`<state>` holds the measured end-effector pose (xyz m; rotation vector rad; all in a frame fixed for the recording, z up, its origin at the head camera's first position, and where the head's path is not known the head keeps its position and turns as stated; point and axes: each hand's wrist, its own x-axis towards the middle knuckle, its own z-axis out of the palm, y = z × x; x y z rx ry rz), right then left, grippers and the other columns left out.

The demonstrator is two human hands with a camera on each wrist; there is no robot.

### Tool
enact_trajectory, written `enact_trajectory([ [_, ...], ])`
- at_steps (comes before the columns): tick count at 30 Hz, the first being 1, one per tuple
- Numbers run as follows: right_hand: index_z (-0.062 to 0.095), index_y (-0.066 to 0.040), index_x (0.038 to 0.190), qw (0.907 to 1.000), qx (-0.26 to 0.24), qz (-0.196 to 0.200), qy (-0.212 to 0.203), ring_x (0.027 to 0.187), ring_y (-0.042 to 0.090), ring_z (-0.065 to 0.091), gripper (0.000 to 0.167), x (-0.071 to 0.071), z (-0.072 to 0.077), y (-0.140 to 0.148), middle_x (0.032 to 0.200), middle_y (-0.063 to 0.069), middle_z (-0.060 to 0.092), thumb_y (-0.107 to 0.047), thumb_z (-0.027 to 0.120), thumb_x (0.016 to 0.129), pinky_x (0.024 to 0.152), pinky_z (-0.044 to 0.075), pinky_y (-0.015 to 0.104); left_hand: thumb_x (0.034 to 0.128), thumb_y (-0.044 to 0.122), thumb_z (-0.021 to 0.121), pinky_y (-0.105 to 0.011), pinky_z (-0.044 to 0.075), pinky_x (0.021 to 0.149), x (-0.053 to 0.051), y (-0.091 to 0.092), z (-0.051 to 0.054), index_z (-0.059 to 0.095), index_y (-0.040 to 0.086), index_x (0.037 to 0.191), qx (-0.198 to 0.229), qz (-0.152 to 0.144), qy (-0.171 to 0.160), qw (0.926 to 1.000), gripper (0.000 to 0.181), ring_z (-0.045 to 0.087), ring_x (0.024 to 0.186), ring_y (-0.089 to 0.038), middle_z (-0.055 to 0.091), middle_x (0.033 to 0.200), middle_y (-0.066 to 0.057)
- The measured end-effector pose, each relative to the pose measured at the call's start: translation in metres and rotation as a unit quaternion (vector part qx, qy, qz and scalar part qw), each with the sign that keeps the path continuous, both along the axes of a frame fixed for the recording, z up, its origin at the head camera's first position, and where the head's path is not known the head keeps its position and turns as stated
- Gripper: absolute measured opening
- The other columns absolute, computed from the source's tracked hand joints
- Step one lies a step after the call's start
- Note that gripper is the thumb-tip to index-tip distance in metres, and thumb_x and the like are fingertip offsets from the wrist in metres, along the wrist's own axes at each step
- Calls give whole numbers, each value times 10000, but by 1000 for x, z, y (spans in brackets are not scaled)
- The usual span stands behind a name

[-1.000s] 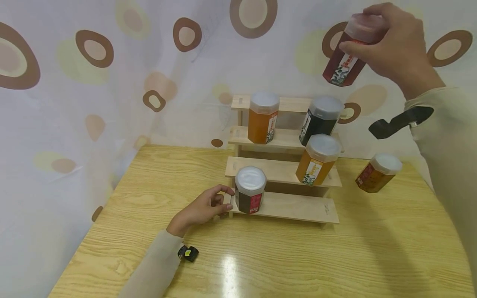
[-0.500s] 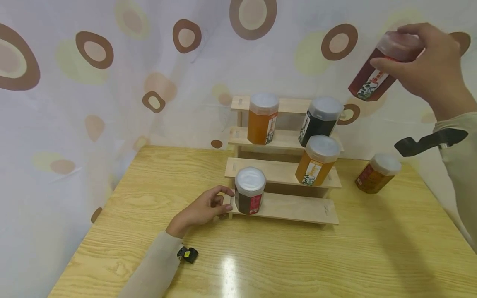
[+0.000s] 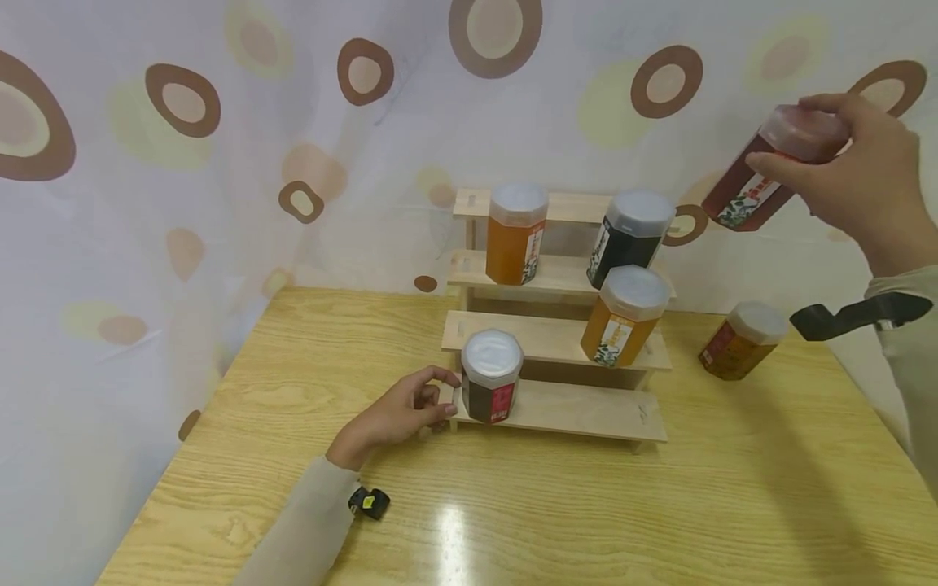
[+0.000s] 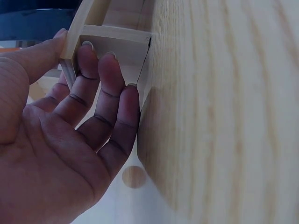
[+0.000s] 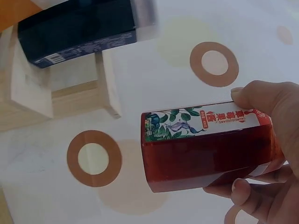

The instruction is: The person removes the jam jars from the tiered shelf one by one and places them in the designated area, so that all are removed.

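A stepped wooden rack (image 3: 572, 408) stands on the table. My left hand (image 3: 396, 409) grips the left end of its lowest step; in the left wrist view the thumb and curled fingers (image 4: 110, 79) are around the board's end. High at the right, my right hand (image 3: 868, 179) holds a dark red jar (image 3: 755, 191) with a clear lid, tilted in the air away from the rack. The right wrist view shows the red jar (image 5: 205, 154) gripped near its lid end by thumb and fingers of the right hand (image 5: 275, 140).
On the rack stand an orange jar (image 3: 513, 248) and a black jar (image 3: 623, 248) on an upper step, an amber jar (image 3: 619, 330) below, and a dark jar (image 3: 489, 391) on the lowest step. An amber-brown jar (image 3: 736, 346) is on the table (image 3: 733, 505) right of the rack.
My right hand has moved right and then down with the red jar, whose tilt has increased. The left hand and the jars on the rack look unmoved.
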<state>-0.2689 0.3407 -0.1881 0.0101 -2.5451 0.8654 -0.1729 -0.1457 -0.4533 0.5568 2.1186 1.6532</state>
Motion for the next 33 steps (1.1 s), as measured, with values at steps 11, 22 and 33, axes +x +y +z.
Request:
enact_trajectory([
  [11, 383, -120, 1592, 9992, 82, 184, -357, 596, -110, 484, 811, 4, -40, 6, 1353, 272, 483, -388, 767, 930, 431, 476, 185, 1024, 52, 651, -259, 431, 586, 1, 0, 1, 531, 43, 1351, -14, 3, 15, 10000, 348, 607, 742, -271, 510, 715, -29],
  [22, 386, -122, 1580, 9966, 0, 436, -693, 654, -72, 523, 822, 7, -84, 11, 1313, 256, 507, -434, 771, 924, 479, 517, 239, 1025, 52, 648, -247, 424, 584, 1, 0, 0, 528, 33, 1348, -33, -34, 129, 9999, 345, 562, 715, -256, 502, 707, -22],
  [33, 376, -97, 1580, 9950, 363, 544, -754, 1029, 498, 613, 851, 9, -120, 7, 1379, 348, 515, -472, 765, 923, 574, 395, 122, 1031, 65, 644, -251, 419, 582, 0, 0, -1, 526, 41, 1352, -75, 3, 79, 9999, 342, 586, 736, -261, 498, 712, -24],
])
